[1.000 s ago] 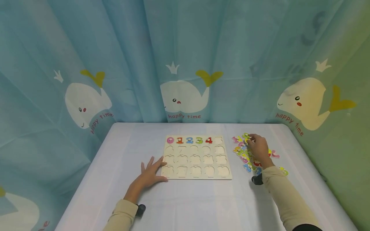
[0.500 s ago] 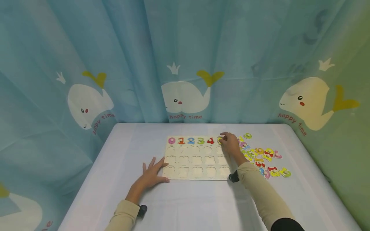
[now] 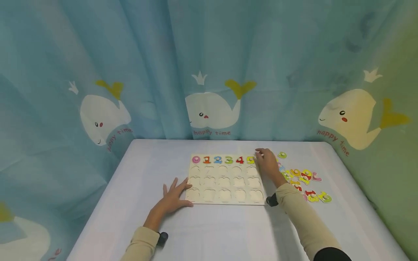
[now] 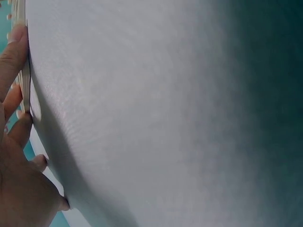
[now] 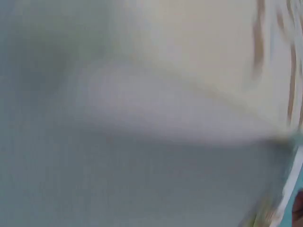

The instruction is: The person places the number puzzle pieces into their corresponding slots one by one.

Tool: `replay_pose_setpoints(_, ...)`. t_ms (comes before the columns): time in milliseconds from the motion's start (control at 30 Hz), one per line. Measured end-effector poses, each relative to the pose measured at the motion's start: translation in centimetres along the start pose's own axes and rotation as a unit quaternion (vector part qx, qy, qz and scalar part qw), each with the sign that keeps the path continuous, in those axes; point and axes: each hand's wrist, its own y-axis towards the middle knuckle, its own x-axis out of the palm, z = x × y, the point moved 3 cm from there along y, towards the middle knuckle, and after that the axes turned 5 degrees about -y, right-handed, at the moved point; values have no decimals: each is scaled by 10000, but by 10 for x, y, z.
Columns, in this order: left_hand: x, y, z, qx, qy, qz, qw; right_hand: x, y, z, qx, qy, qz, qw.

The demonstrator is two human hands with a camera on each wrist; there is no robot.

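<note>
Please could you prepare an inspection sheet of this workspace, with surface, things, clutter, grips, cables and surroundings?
Surface: white table.
Things: board, numbers 0 to 5 in its top row, other rows unfilled; loose numbers to its right, some overlapping.
Clutter: nothing seen.
Left grip: fingers spread, touching the board's left edge.
Right grip: beside the 5, at the board's upper right corner.
Cables: nothing seen.
Surroundings: blue curtain with white whales.

Left hand spread; right hand loosely bent, farther forward.
Left: fingers fanned, thumb stretched inward toward the right hand's side; sleeved left forearm runs back and outward from the hand. Right: fingertips point inward, toward the left hand's side; sleeved right forearm slants back and outward behind the hand. Right wrist view blurred, finger detail unclear.
</note>
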Motion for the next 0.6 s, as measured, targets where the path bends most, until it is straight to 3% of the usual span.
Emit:
replay_pose_setpoints(133,2,-2,-2,-23,-9,23,10000,-32,-3,26,371,-158,484,9980)
replay_pose_setpoints(333,2,-1,-1,-39,38,45,10000,-53,-5,51,1008,-252,-159,9945)
replay_pose_setpoints(500,1,0,-2,63,13,52,10000,-55,-5,58,901,-483,-562,9932)
replay_pose_setpoints(600,1,1,-1,121,-50,70,9999,-61,-9,60,724,-458,-337,9958)
